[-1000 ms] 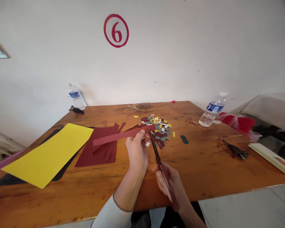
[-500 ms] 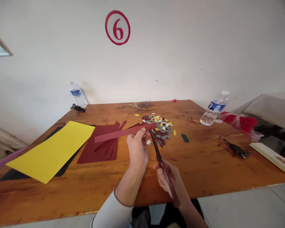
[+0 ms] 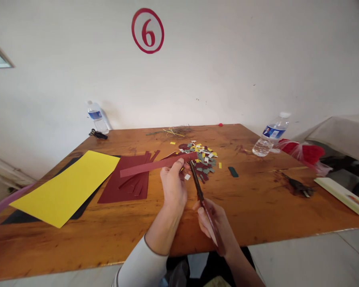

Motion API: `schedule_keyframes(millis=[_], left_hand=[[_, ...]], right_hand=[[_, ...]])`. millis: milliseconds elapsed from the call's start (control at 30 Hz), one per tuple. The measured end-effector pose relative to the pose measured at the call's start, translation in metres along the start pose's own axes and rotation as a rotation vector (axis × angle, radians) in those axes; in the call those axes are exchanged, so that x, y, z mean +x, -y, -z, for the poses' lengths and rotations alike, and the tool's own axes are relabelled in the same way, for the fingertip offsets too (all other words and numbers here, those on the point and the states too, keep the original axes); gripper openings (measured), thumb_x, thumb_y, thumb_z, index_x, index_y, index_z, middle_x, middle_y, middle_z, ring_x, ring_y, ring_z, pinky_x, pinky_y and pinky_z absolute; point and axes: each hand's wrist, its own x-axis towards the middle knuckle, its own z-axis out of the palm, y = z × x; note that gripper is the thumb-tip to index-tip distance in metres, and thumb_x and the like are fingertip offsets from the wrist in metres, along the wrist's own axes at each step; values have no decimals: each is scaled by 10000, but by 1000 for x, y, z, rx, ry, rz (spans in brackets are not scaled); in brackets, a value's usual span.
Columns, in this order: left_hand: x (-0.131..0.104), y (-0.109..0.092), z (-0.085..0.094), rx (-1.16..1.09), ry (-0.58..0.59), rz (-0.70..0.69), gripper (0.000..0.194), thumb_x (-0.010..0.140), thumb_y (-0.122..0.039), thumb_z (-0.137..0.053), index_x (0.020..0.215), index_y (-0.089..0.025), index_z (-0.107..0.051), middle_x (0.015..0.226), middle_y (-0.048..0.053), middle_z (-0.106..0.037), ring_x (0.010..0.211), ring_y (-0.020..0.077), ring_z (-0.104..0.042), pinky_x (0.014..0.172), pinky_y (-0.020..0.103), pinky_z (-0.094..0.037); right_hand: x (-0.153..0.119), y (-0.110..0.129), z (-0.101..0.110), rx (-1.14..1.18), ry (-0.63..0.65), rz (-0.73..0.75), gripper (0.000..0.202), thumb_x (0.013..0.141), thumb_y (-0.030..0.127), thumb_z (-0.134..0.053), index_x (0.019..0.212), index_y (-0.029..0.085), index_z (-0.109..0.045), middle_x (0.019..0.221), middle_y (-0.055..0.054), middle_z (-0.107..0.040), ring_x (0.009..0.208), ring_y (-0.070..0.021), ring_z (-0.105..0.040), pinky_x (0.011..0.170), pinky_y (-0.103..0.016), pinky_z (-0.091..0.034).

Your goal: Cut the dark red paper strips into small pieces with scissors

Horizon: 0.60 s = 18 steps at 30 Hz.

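Between the thumb and fingers of my left hand [image 3: 174, 183] is a long dark red paper strip [image 3: 149, 166], its free end reaching out to the left. My right hand [image 3: 215, 223] is wrapped round the handles of a pair of scissors [image 3: 196, 185]. The scissor blades point up and away, meeting the strip near its right end. Beyond both hands lies a heap of small paper pieces [image 3: 208, 159] in grey, white, yellow and dark red. More dark red strips [image 3: 137, 185] rest on a dark red sheet [image 3: 110, 193] left of my hands.
A yellow sheet [image 3: 68, 187] overlaps a black one [image 3: 20, 215] at left. Water bottles stand at back left [image 3: 97, 119] and right [image 3: 271, 135]. A green piece [image 3: 233, 172], a black tool [image 3: 299, 186] and a white box [image 3: 344, 195] lie at right. Thin fibres [image 3: 179, 130] lie at the back.
The view has tilted slightly, so the wall and table sit a little higher in the picture. Both hands keep nearly the same pose, with the strip and scissors still held.
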Motion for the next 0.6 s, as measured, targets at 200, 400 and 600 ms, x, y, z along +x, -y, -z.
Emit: schedule_keyframes(millis=[200, 400, 600], left_hand=[[1, 1, -1, -10, -6, 8, 127, 584, -221, -769, 571, -154, -661, 527, 1, -625, 458, 93, -539, 500, 227, -423], [2, 2, 0, -21, -12, 5, 140, 584, -218, -772, 575, -162, -645, 537, -2, -625, 473, 92, -540, 502, 223, -409], [3, 2, 0, -26, -3, 0, 191, 632, -207, -795, 584, -170, -614, 547, -17, -614, 470, 91, -543, 511, 226, -415]], right_hand=[[1, 3, -2, 28, -1, -21, 598, 675, 763, -816, 679, 239, -527, 475, 137, -281, 390, -41, -193, 371, -211, -164], [1, 5, -2, 47, 9, -44, 594, 666, 744, -828, 675, 247, -503, 471, 144, -272, 386, -38, -180, 365, -210, -157], [3, 1, -3, 49, 2, -40, 566, 673, 724, -819, 677, 247, -514, 451, 147, -271, 363, -35, -174, 358, -207, -139]])
